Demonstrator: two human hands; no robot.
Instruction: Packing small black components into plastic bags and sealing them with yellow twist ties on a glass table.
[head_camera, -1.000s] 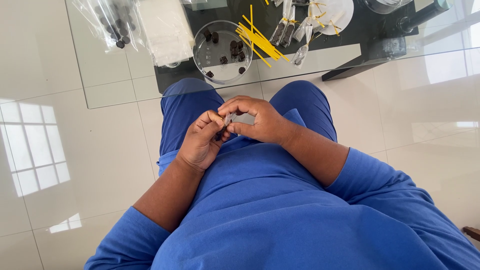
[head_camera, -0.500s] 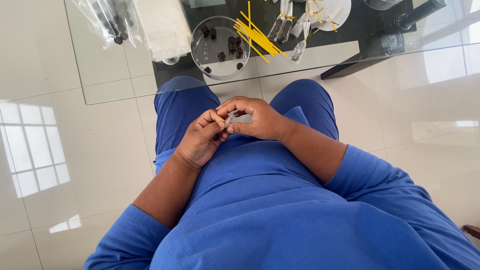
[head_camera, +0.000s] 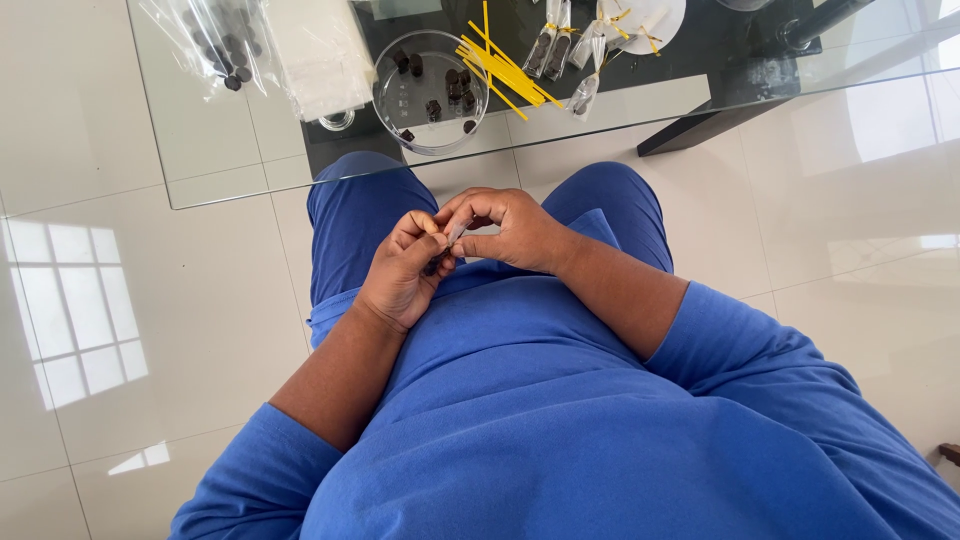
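My left hand (head_camera: 405, 272) and my right hand (head_camera: 505, 230) meet over my lap, above blue trousers. Between their fingertips they pinch a small clear plastic bag (head_camera: 452, 238) with something dark inside; most of it is hidden by my fingers. Both hands are closed on it. On the glass table (head_camera: 250, 150) in front of me stands a round clear bowl (head_camera: 431, 92) with several small dark pieces, and beside it lies a bundle of yellow twist ties (head_camera: 502, 70).
A clear bag of dark pieces (head_camera: 215, 40) and a stack of clear sleeves (head_camera: 325, 55) lie at the table's left. Several filled, tied little bags (head_camera: 560, 45) and a white plate (head_camera: 645, 20) sit at the back. White tiled floor surrounds my seat.
My hands have stayed together over my lap, with fingers shifting slightly around the small bag. The view has tilted a little, so the table shows less.
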